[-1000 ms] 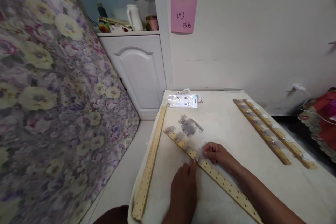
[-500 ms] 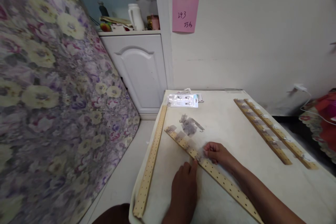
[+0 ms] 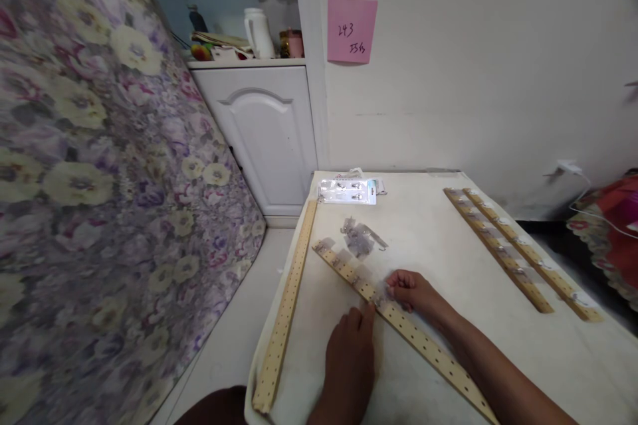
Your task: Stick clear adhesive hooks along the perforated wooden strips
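Observation:
A pale wooden strip with rows of holes lies slantwise on the table under my hands. Several clear adhesive hooks sit along its upper half, their film pads jutting past the far edge. My left hand is closed at the near edge, a fingertip pressing on the strip beside one hook. From the far side my right hand pinches the clear pad of that same hook between thumb and finger. A small pile of loose hooks and film pieces rests beyond the strip's upper end.
Another perforated strip lies along the table's left edge. On the right are two strips fitted with hooks. A blister pack of hooks is at the back edge. A floral curtain hangs left, beside a white cabinet.

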A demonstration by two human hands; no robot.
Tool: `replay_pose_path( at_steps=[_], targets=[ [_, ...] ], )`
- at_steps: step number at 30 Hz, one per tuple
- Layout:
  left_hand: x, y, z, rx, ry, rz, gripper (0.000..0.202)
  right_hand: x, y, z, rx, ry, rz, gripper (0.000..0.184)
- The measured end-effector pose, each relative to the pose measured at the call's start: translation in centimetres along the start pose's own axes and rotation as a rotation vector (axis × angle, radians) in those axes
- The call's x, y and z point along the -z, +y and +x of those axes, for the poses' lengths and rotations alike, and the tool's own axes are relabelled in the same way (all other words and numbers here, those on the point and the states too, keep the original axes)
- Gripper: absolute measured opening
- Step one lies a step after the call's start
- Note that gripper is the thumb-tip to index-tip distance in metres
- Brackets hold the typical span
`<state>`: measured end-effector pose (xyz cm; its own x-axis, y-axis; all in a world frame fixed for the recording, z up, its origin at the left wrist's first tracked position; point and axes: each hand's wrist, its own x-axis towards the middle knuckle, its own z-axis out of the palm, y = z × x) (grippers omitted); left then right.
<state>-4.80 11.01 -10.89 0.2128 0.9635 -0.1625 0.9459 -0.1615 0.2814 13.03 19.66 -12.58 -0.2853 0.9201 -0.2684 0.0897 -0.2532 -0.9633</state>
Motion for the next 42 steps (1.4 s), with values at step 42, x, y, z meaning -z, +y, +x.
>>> replay_pose_path(
  at_steps=[42],
  targets=[
    [-0.2,-0.3,0.1,-0.057,0.066,0.035,0.05,-1.1,0.7,0.4,0.092,0.171,-0.374,0.018]
  ],
)
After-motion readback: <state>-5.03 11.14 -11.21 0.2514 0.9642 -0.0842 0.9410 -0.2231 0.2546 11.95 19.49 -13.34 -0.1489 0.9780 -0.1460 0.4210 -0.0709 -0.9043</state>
